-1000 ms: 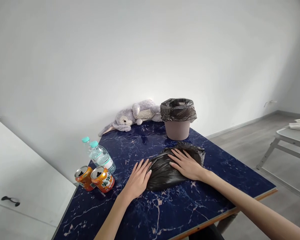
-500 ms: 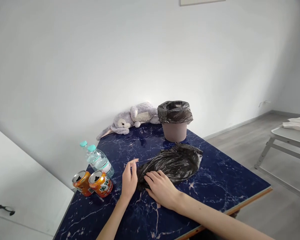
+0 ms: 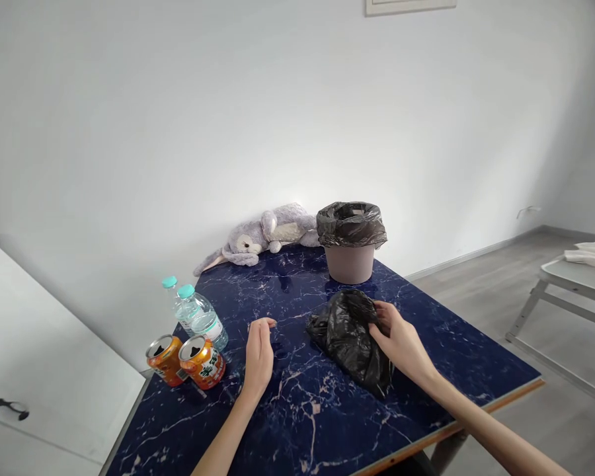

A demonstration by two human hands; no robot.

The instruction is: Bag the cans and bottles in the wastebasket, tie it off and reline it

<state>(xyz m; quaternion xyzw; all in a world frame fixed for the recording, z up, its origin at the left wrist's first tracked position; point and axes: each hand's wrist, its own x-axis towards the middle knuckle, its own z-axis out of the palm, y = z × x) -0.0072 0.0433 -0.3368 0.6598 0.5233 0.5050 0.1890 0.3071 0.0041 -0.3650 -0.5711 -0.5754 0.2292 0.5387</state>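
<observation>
A crumpled black plastic bag (image 3: 350, 337) is on the blue marbled table (image 3: 297, 430), in front of the bin. My right hand (image 3: 401, 340) grips the bag's right side between thumb and fingers; part of the fingertips is hidden by the plastic. Left of the bag and apart from it, my left hand (image 3: 260, 350) rests on its edge on the table, fingers extended and slightly curved, holding nothing. Two orange drink cans with opened tops, the nearer can (image 3: 203, 363) and the farther can (image 3: 164, 360), stand to the left of that hand.
Behind the cans are two clear water bottles (image 3: 205, 320) with teal caps. A pinkish-grey bin (image 3: 350, 264), lined with a black bag, stands at the back. Beside it lies a grey plush rabbit (image 3: 245, 244). A white cabinet (image 3: 44, 350) is at left, a grey folding table (image 3: 570, 277) at right.
My right hand has moved right, from the bag's left end to its right side. The bag has shifted right and is bunched differently. My left hand is nearly where it was, now apart from the bag.
</observation>
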